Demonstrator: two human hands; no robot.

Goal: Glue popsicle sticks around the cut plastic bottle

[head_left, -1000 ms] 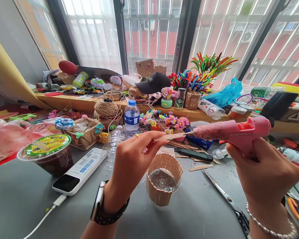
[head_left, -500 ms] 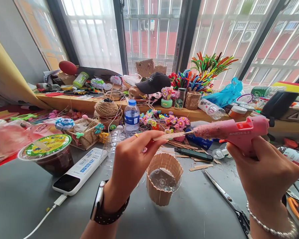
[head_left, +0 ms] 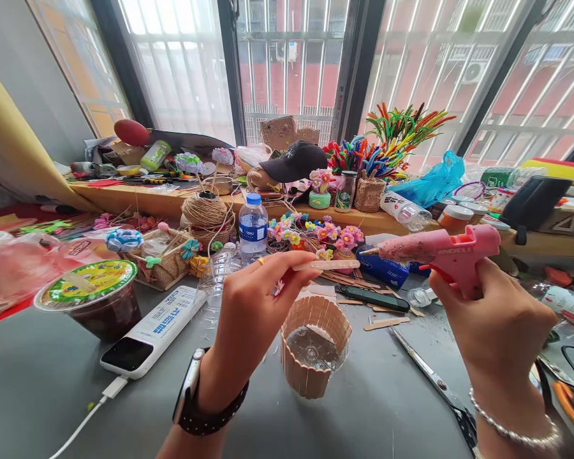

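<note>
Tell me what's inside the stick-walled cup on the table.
Inside the stick-walled cup, a clear plastic base shows, with the far row of wooden sticks behind it. The near wall hides its own inner face, so I can't see what is there.

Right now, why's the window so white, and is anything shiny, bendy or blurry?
In the head view, the whitest window pane is washed out, probably by daylight; in the head view, the outer window frames slant outward toward the top, perhaps from a wide lens; clear plastic inside the stick-covered cup glints in the head view; the pink glue gun there looks sharp, its lettering readable.
</note>
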